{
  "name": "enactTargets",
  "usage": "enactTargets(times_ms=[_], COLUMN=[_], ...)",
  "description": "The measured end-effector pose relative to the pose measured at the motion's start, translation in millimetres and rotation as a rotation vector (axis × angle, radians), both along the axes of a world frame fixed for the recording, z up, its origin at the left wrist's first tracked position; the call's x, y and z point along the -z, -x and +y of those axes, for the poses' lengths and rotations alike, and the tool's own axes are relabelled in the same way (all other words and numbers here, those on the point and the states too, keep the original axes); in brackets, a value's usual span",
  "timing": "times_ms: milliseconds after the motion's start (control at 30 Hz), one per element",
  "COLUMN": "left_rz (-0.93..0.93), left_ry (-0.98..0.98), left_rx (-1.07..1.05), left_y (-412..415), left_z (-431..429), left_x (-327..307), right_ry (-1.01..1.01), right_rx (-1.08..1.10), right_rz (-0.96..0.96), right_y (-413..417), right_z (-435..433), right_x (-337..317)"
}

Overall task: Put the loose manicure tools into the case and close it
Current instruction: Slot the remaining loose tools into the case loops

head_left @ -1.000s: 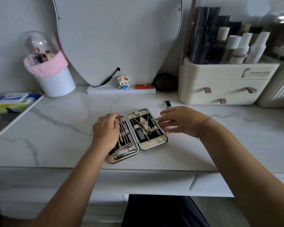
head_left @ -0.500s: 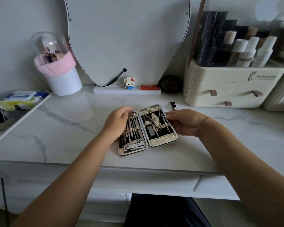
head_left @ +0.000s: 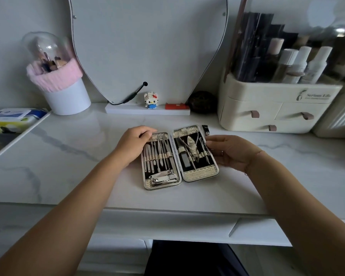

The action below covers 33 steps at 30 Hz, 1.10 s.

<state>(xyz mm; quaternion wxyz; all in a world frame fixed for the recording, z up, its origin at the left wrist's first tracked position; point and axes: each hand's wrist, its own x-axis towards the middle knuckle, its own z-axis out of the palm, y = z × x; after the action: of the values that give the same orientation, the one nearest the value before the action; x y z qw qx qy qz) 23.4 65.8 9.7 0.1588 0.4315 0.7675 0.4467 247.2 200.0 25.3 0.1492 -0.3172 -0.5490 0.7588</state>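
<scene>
White, grey-veined marble table (head_left: 68,156) carries the cream, metal-rimmed manicure case (head_left: 199,173), which lies open flat like a book near the middle of the front edge. Both halves show steel tools strapped in rows. One small black nail clipper (head_left: 205,130) lies loose on the table just beyond the case's far right corner, toward the back edge; judged the item left to stow. Case lies flat and square to the person, probably so the elastic loops are reachable. Left hand (head_left: 134,143): fingers curled over the far left corner of the left half, pinning it. Right hand (head_left: 230,151): fingers loosely bent, tips against the right rim; cannot tell whether they hook under. Hands apart, one on each side of the case.
</scene>
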Motion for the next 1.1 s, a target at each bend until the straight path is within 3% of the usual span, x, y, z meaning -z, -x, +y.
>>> enactTargets(times_ms=[133, 333, 800, 1100], left_rz=[0.025, 0.034, 0.047, 0.143], left_ry=[0.037, 0.055, 0.093, 0.064], left_rx=[0.041, 0.093, -0.016, -0.113], left_y=[7, 16, 45, 18], left_z=[0, 1, -15, -3], left_x=[1, 4, 4, 3], right_ry=[-0.279, -0.854, -1.159, -1.142], right_rx=[-0.020, 0.082, 0.203, 0.141], right_rz=[-0.160, -0.386, -0.729, -0.578], right_y=[0, 10, 38, 28], right_z=[11, 43, 46, 48], right_x=[-4, -19, 3, 3])
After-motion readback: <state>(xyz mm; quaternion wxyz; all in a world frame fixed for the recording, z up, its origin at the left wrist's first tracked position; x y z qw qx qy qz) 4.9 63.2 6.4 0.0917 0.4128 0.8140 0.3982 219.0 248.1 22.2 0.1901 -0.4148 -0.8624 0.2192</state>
